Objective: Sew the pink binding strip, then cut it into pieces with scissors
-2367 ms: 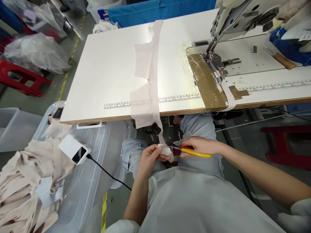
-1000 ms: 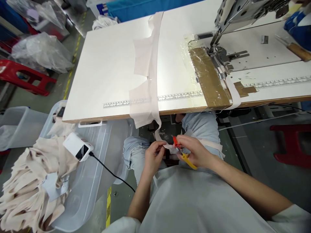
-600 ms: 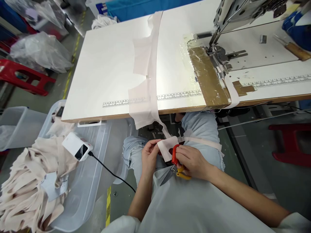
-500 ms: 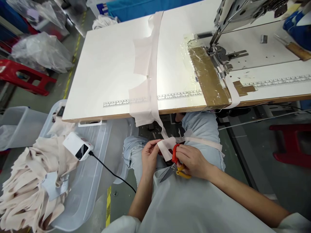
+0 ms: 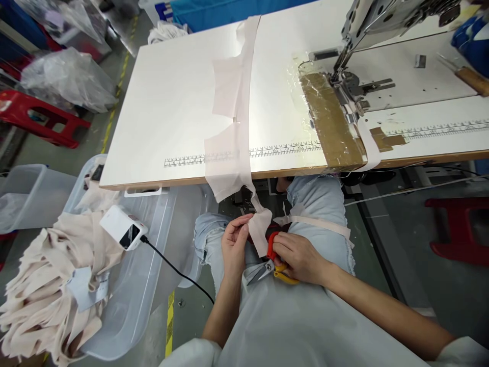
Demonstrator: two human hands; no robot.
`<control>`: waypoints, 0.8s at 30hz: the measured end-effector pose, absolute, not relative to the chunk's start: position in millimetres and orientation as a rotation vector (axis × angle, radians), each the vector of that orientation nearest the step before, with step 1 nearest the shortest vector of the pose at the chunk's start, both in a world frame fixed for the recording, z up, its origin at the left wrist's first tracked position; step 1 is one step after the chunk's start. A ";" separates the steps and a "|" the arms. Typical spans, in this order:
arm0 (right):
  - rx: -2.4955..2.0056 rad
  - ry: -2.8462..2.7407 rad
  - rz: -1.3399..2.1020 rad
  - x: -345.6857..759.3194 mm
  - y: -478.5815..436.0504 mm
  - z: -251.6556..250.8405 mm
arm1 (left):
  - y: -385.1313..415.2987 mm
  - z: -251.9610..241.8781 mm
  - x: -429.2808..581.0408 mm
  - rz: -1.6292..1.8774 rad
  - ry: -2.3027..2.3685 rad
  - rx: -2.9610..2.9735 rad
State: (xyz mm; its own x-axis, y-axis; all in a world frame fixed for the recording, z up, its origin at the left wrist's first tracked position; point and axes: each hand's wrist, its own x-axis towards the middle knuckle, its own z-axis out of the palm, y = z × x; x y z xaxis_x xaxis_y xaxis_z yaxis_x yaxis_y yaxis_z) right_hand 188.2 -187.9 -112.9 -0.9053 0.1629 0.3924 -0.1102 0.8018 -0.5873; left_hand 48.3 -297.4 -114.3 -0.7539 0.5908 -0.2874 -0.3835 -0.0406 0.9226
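Head view: left hand (image 5: 234,243) pinches fabric piece (image 5: 262,230); right hand (image 5: 299,256) grips scissors (image 5: 267,266).

My L hand (image 5: 235,239) sits over my lap, fingers pinched; R hand (image 5: 300,257) just beside it, curled tight, both forearms angled in.

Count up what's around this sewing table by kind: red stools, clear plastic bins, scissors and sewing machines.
Red stools: 2
Clear plastic bins: 2
Scissors: 1
Sewing machines: 1
Total: 6
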 end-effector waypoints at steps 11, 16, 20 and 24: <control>-0.054 -2.582 0.892 190.6 -187.2 -118.3 | -297.7 -115.8 49.0 1.828 1.591 0.180; -0.059 -2.578 0.902 189.7 -188.5 -118.2 | -298.2 -116.2 48.9 1.797 1.608 0.162; -0.075 -2.554 0.890 189.3 -188.8 -116.6 | -297.5 -115.1 47.4 1.763 1.607 0.168; -0.108 -2.526 0.847 189.4 -187.4 -115.4 | -300.4 -117.4 50.4 1.700 1.537 0.072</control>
State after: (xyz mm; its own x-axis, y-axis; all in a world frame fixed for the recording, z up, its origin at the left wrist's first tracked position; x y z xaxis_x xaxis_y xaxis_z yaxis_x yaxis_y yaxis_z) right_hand 189.4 -187.4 -115.4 -0.8862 0.2176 0.4090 -0.0728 0.8065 -0.5868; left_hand 50.4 -300.4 -117.4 -0.6591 0.5912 -0.4648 -0.5218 0.0856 0.8488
